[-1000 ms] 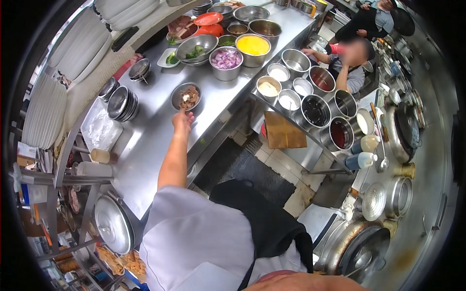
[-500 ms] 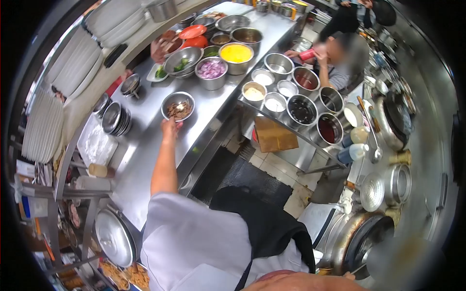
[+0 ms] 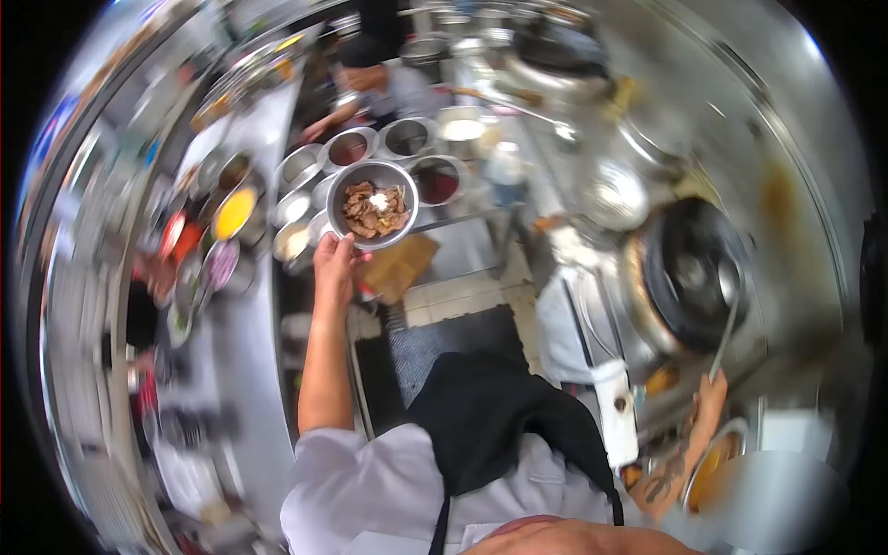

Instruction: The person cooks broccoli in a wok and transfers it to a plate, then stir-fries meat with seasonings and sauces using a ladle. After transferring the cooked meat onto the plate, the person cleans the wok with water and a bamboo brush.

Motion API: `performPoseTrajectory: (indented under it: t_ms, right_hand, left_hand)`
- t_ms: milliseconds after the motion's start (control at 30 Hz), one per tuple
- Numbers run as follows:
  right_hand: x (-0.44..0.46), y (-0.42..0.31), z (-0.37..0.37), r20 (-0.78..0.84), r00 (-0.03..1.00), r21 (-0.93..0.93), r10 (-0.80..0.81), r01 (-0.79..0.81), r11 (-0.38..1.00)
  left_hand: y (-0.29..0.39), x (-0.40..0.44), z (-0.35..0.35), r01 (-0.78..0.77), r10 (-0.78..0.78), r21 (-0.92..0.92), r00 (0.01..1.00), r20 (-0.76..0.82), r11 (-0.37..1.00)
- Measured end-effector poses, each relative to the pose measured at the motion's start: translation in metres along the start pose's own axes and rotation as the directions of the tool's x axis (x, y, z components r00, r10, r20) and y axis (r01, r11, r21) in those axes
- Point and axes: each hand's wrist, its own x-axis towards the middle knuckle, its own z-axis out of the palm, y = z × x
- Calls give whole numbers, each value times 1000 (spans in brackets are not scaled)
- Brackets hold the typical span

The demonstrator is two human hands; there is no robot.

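My left hand (image 3: 335, 262) grips the near rim of a metal bowl (image 3: 407, 180), held up in front of me. Browned meat pieces (image 3: 363, 215) lie in it with a small white dab (image 3: 379, 201) on top. Off to the right, my right hand (image 3: 710, 396) is wrapped round the handle of a ladle (image 3: 729, 319). The ladle's head is at the right side of a dark wok (image 3: 671, 301) on the range; motion blur smears the wok's inside.
Behind the bowl, several sauce pots (image 3: 407, 137) stand on a side table, with a co-worker (image 3: 407, 97) beyond. A long steel counter (image 3: 259, 333) on the left carries ingredient bowls. A perforated strainer (image 3: 615, 194) rests behind the wok. A black mat (image 3: 462, 342) lies on the tiles.
The bowl has been lifted off the counter and carried right, past the counter's edge. My view has swung right toward the range, and my right hand and the ladle now show clearly.
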Motion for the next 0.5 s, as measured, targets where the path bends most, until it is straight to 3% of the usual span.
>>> performPoseTrajectory:
  t_ms: [33,100,200,233,300,333,367,433,467,500]
  right_hand:
    - [-11,4,5,-43,997,125,70,-64,990]
    - [5,53,16,-48,997,125,-55,60,990]
    - [4,100,34,-157,966,157,-205,230,961]
    - [-18,63,27,-95,992,317,-78,104,943]
    - [-30,58,37,-99,995,481,25,26,876]
    - [-40,47,39,-140,990,512,26,50,857]
    - [-42,38,39,-82,993,494,80,-29,869]
    - [-50,16,44,-87,983,637,164,-72,767]
    - [-54,-5,39,-57,980,651,190,-108,751]
    - [-52,-1,46,-78,983,678,165,-69,732]
  left_hand:
    - [-12,9,31,15,-14,-5,996,93,1000]
    - [-19,13,115,28,-27,1,957,288,1000]
    - [-44,16,245,32,-63,64,825,561,997]
    - [-54,10,288,22,-58,64,766,641,998]
    - [-91,4,370,22,-65,67,656,752,998]
    - [-106,-2,411,45,-91,80,600,795,996]
    - [-118,-12,451,25,-64,61,554,830,998]
    - [-150,-28,519,58,-93,74,472,877,996]
    - [-174,-31,552,-85,-99,153,451,887,985]
    - [-198,-39,579,-132,-68,139,435,898,981]
